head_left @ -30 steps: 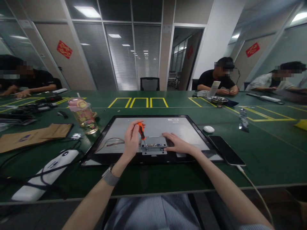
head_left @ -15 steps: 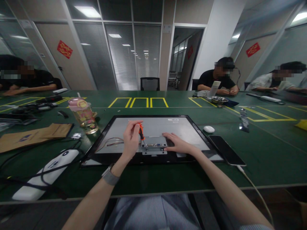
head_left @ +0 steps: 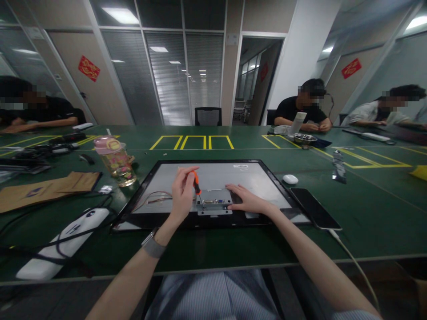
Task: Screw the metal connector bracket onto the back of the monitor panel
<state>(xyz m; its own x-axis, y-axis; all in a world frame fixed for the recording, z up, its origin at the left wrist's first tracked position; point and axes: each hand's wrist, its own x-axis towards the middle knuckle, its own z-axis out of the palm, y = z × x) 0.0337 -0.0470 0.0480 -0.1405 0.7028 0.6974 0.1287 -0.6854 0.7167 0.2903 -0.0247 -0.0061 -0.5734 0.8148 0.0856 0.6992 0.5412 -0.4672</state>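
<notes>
My left hand (head_left: 183, 192) is closed around an orange and black screwdriver (head_left: 196, 181). The screwdriver's shaft slants down to the left end of a metal bracket with connector ports (head_left: 215, 202). That bracket sits on the grey back of a flat display panel (head_left: 160, 178), which lies on the table with its black frame around it. At the bracket's right end rests my right hand (head_left: 248, 199), its fingers stretched out and apart, the thumb near the ports and the fingertips by the far edge. Thin wires (head_left: 156, 195) run across the panel left of the bracket.
Left of the panel are a drink bottle (head_left: 115, 162), brown paper packaging (head_left: 50, 189) and a white power strip (head_left: 63, 244) with black cables. A phone (head_left: 315, 208) on a cable and a white earbud case (head_left: 290, 179) lie right. Other people sit across the green table (head_left: 213, 249).
Almost nothing differs. The screwdriver's handle is turned slightly in my left hand; my right hand stays in place on the bracket.
</notes>
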